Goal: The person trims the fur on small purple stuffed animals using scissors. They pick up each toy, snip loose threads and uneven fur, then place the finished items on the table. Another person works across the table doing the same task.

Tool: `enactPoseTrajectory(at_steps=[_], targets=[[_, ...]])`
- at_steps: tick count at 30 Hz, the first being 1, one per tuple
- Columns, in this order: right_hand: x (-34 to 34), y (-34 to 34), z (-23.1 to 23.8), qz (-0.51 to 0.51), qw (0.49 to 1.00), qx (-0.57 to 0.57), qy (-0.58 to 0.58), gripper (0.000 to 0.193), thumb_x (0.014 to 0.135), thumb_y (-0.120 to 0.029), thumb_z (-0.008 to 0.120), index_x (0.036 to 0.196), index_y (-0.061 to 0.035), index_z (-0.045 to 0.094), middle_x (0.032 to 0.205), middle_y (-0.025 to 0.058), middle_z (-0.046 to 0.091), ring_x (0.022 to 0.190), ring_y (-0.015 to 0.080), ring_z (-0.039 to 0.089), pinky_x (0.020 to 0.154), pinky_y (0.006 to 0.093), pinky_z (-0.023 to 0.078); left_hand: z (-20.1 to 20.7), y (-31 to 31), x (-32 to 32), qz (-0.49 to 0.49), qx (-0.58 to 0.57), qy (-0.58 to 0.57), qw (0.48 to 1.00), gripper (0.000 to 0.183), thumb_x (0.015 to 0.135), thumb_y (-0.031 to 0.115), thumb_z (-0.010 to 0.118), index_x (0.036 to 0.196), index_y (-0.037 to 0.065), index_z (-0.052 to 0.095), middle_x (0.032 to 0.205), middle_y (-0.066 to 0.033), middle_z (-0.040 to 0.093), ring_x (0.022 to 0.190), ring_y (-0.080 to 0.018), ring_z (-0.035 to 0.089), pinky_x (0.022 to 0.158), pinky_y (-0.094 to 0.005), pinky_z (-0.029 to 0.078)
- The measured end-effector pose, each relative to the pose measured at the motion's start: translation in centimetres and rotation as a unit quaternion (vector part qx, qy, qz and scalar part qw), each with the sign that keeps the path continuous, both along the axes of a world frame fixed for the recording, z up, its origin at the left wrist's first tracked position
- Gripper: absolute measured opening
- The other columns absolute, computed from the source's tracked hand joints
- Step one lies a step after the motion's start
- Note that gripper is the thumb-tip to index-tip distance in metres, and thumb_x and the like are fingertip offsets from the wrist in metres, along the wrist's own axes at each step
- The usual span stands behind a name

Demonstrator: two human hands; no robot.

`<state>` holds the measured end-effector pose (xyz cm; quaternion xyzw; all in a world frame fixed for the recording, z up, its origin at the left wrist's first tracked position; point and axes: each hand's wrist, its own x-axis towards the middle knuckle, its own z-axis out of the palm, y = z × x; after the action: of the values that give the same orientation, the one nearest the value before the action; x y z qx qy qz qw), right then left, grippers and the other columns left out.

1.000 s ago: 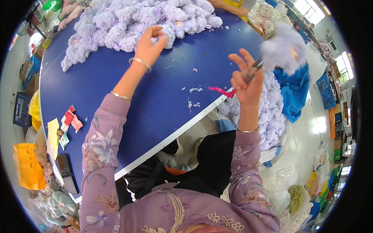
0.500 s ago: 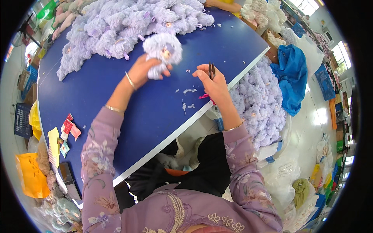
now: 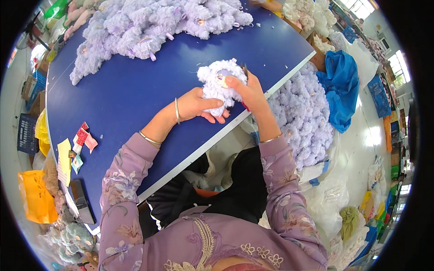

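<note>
A small fluffy lilac plush toy [image 3: 212,77] with a little face is held over the near edge of the blue table [image 3: 149,99]. My left hand [image 3: 203,106] is closed round its lower body, thumb on the front and fingers beneath. At its other side my right hand [image 3: 249,92] presses its thumb beside the toy's face. Dark-bladed thread snips [image 3: 245,70] are tucked in the right hand, their tips pointing away from me. The right fingers behind the toy are mostly hidden.
A big heap of lilac plush toys [image 3: 131,31] covers the table's far side. More fill a bag [image 3: 298,113] at the right, by a blue plastic bag [image 3: 339,90]. Small packets [image 3: 81,137] and a dark box [image 3: 81,201] lie at left. Another person's arm [image 3: 271,4] shows at top.
The left hand has brought the plush toy from near the heap rightward and toward me. The right hand, still with the snips, has come to meet it and now touches the toy.
</note>
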<state>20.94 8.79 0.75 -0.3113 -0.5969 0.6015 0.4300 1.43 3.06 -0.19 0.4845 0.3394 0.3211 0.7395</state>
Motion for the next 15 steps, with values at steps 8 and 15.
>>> enactPoseTrajectory(at_steps=[8,15], targets=[[1.4,-0.2,0.1,0.094,0.977,-0.187,-0.026,0.033,0.092,-0.033,0.060,0.102,-0.0011,0.062,0.082,0.0006,0.063,0.065,0.0058,0.057,0.050,0.0205,0.041,-0.4,-1.0,1.0,0.025,0.131,0.070,0.989,0.020,0.095,0.011,0.055,0.109,-0.001,0.061,0.095,-0.0092,0.069,0.077,-0.0158,0.068,0.066,-0.0259,0.054],[7.6,2.4,3.9,0.066,0.924,-0.024,0.375,0.091,0.078,-0.067,0.062,0.138,-0.0030,0.038,0.124,0.0151,0.057,0.047,0.0021,0.030,0.041,0.0185,0.026,1.7,2.2,-2.0,0.183,0.258,0.034,0.948,0.044,0.092,0.019,0.062,0.128,-0.002,0.050,0.107,-0.0093,0.068,0.094,-0.0140,0.063,0.080,-0.0273,0.051]])
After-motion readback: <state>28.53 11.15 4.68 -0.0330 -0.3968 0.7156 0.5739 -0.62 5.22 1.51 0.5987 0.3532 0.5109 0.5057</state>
